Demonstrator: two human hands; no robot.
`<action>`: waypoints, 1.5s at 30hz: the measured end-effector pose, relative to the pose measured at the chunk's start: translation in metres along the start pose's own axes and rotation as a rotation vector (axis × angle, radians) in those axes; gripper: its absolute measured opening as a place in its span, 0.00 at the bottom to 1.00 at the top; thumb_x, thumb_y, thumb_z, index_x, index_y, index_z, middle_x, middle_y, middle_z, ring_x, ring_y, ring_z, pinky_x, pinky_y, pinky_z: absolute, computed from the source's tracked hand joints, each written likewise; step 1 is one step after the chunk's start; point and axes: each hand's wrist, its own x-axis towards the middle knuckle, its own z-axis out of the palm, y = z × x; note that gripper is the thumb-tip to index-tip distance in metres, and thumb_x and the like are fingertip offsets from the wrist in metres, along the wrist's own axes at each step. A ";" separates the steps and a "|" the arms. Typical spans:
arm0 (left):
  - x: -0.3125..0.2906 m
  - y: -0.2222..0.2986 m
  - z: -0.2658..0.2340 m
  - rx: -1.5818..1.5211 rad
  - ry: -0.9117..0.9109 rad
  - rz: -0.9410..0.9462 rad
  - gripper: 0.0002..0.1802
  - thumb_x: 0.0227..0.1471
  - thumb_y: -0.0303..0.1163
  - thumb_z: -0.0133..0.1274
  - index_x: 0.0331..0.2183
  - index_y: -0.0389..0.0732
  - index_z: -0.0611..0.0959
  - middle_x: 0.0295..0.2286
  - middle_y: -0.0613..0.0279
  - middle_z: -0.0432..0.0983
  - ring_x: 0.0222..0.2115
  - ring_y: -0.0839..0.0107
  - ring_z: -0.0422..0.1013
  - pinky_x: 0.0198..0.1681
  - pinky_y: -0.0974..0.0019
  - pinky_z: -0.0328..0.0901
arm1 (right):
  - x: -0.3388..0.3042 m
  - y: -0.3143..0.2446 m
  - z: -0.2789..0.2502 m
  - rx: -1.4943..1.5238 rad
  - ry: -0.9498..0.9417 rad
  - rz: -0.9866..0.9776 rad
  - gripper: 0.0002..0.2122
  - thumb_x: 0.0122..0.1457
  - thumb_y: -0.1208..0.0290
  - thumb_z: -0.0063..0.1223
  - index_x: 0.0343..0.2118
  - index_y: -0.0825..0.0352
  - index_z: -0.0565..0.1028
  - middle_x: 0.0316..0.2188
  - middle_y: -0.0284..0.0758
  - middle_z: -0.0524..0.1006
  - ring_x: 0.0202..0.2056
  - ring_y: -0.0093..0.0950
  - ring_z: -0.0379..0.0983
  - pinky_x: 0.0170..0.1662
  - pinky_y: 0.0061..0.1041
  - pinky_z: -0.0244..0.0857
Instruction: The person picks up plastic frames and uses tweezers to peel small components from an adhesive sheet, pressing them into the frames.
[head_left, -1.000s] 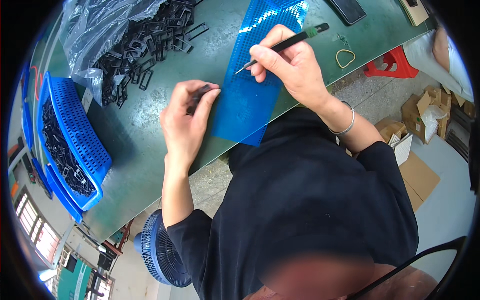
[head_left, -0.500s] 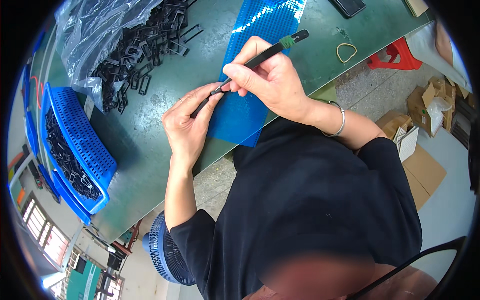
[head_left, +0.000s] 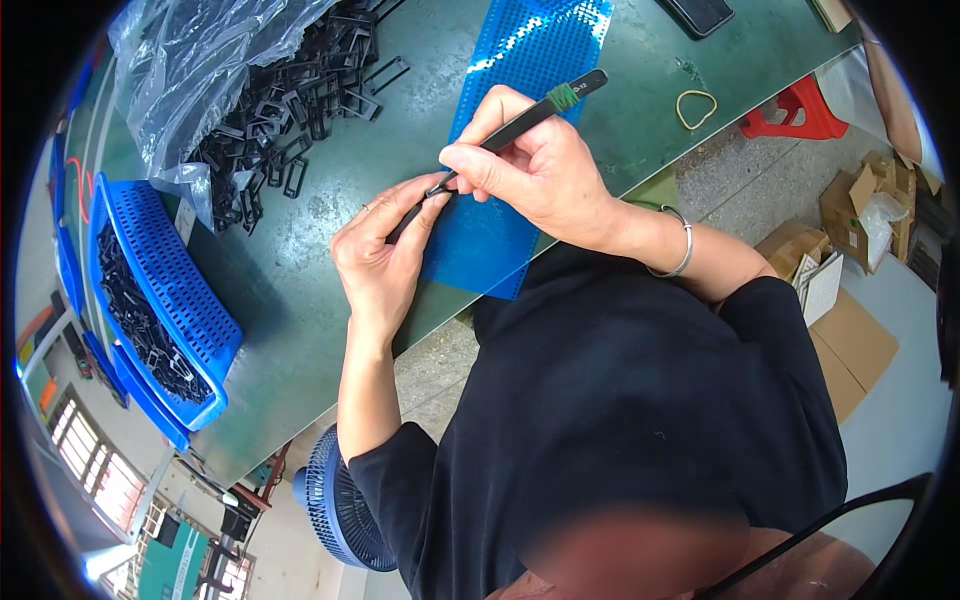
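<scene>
Black tweezers (head_left: 527, 118) with a green band wrapped near the top are gripped by my right hand (head_left: 540, 165), slanting down to the left. Their tip meets a small black frame-shaped part (head_left: 407, 222) pinched between the thumb and fingers of my left hand (head_left: 378, 250). Most of that part is covered by the fingers. Beneath both hands lies a blue sheet with rows of small holes (head_left: 480, 245). A heap of similar black rectangular frames (head_left: 290, 125) spreads over the table at the far left, partly under a clear plastic bag (head_left: 200, 80).
A blue perforated basket (head_left: 190, 270) full of small black parts stands on the green table (head_left: 290, 370) at left. A phone (head_left: 700, 12) and a rubber band (head_left: 695, 108) lie at far right. Off the table are a red stool (head_left: 800, 110), cardboard boxes (head_left: 850, 215) and a blue fan (head_left: 340, 500).
The tweezers' upper end has dipped slightly, their tip staying at the black part. Both hands keep their grips. The whole view has shifted a little.
</scene>
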 end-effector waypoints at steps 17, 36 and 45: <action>0.005 -0.016 -0.066 -0.653 0.089 -0.400 0.13 0.59 0.38 0.46 0.31 0.37 0.75 0.17 0.68 0.65 0.16 0.83 0.60 0.15 0.80 0.51 | -0.003 -0.008 -0.009 0.123 -0.005 0.002 0.06 0.59 0.72 0.51 0.30 0.67 0.68 0.23 0.31 0.72 0.23 0.18 0.71 0.27 0.15 0.64; 0.002 0.002 -0.018 0.039 -0.005 -0.010 0.07 0.46 0.27 0.60 0.32 0.39 0.84 0.29 0.63 0.80 0.25 0.81 0.71 0.28 0.76 0.65 | -0.002 -0.019 -0.028 -0.594 -0.054 -0.161 0.08 0.53 0.71 0.57 0.26 0.67 0.69 0.16 0.32 0.72 0.18 0.22 0.69 0.22 0.20 0.61; 0.002 0.002 0.001 -0.117 -0.075 -0.047 0.07 0.46 0.25 0.59 0.32 0.38 0.84 0.28 0.64 0.81 0.28 0.80 0.74 0.32 0.76 0.67 | -0.003 -0.020 -0.034 -0.720 -0.078 -0.204 0.08 0.53 0.72 0.56 0.26 0.67 0.68 0.15 0.35 0.71 0.17 0.29 0.71 0.21 0.25 0.61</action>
